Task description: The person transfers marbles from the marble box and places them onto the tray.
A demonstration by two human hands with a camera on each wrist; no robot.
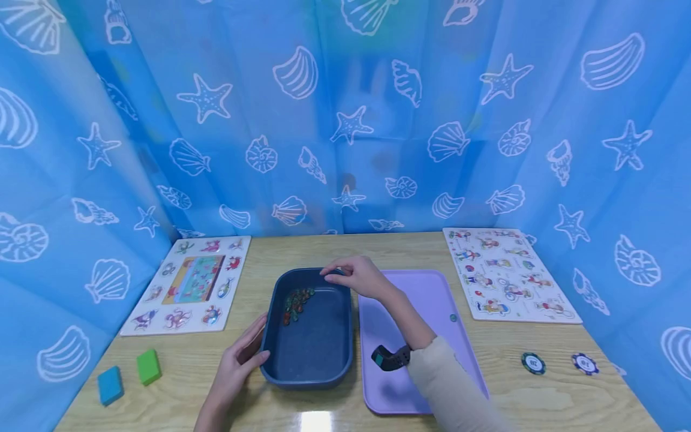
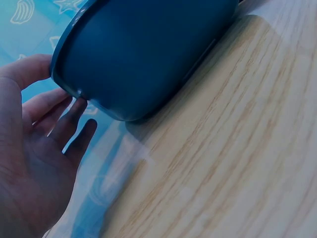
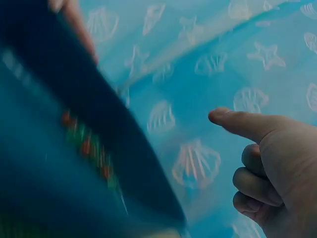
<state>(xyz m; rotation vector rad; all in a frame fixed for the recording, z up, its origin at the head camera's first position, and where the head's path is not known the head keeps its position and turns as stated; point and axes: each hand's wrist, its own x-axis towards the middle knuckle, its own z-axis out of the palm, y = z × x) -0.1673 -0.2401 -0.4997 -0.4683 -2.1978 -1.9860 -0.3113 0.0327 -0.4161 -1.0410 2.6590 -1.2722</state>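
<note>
Navy tub (image 1: 321,348): left hand (image 1: 237,363) pinches its rim (image 1: 302,382); right hand (image 1: 360,277), loose and empty, hangs clear.

The tub (image 1: 313,348) is dark blue, with round corners and smooth sides. Its open top faces up, and its long sides point away from the person. It is over the wooden surface (image 1: 270,411), but it is hard to tell if its bottom sits flat. Inside are lots of little red and green pieces (image 1: 295,306). They lie in a bunch by the left side, near the far end, some touching each other.
</note>
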